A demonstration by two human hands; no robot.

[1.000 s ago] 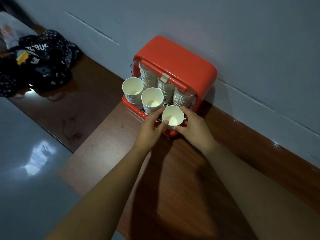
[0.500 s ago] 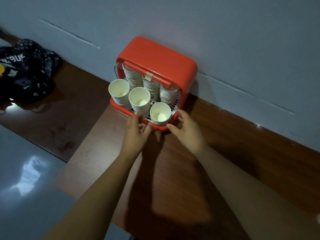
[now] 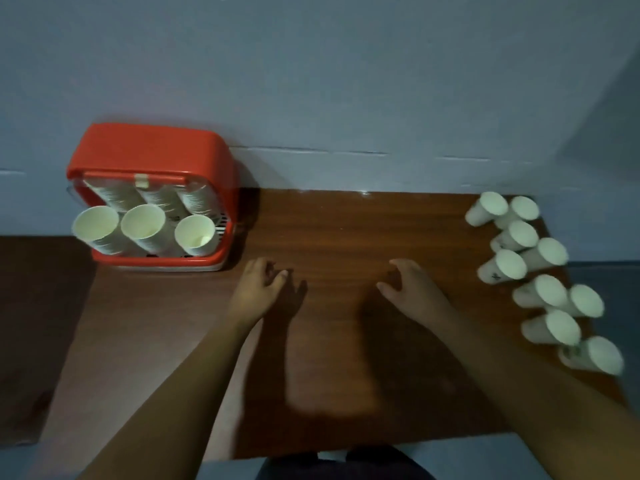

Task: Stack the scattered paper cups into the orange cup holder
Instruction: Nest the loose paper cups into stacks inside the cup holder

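Both hands, left (image 3: 258,289) and right (image 3: 410,289), hover empty with loosely curled fingers over the brown wooden bench (image 3: 346,237). Loose white paper cups (image 3: 540,282) cluster rightward, nearer the right hand; the orange plastic cup holder (image 3: 152,157) stands far left.

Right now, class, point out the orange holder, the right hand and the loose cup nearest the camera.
Holder (image 3: 152,147), head view: its orange top.
Right hand (image 3: 412,289), head view: back of the hand.
Nearest loose cup (image 3: 604,355), head view: its open mouth.
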